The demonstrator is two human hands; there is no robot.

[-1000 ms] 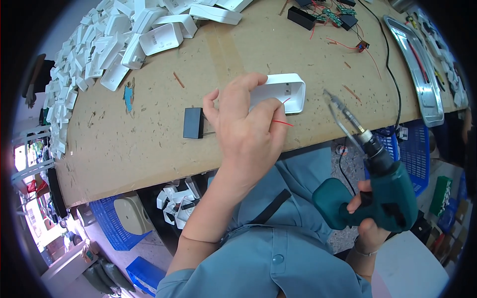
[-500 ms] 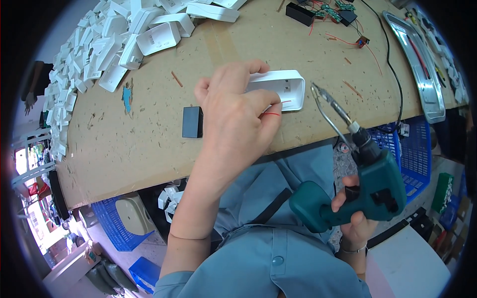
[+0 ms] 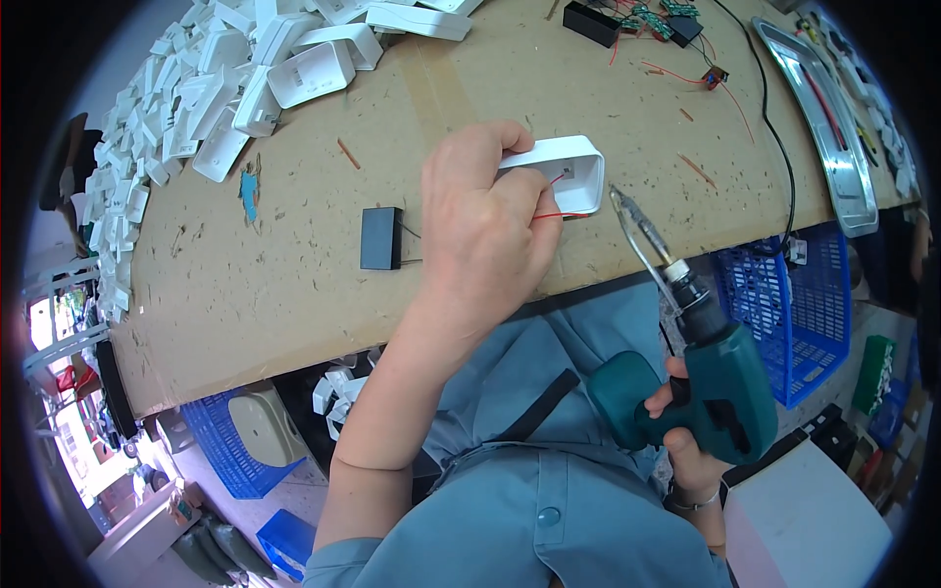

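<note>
My left hand (image 3: 487, 211) is closed around the left end of a small white plastic case (image 3: 585, 176), which it tilts up at the table's front part. A thin red wire (image 3: 561, 215) sticks out from between its fingers, and another short red end shows inside the case. In my right hand (image 3: 691, 456) is a green soldering gun (image 3: 730, 387) with a thin curved feed tube beside its pointed metal tip. That tip hangs just right of the case, apart from it. A black rectangular box (image 3: 380, 238) with dark leads lies left of my left hand.
White plastic cases (image 3: 221, 78) are heaped at the far left. Black boxes, green circuit boards (image 3: 652, 22) and red wires lie at the back right. A metal tray (image 3: 828, 127) and a black cable (image 3: 774, 127) lie on the right; blue baskets (image 3: 818, 314) stand below the table.
My left hand has shifted slightly right, and the case has tilted more upright. My right hand has moved the soldering gun a little left and down.
</note>
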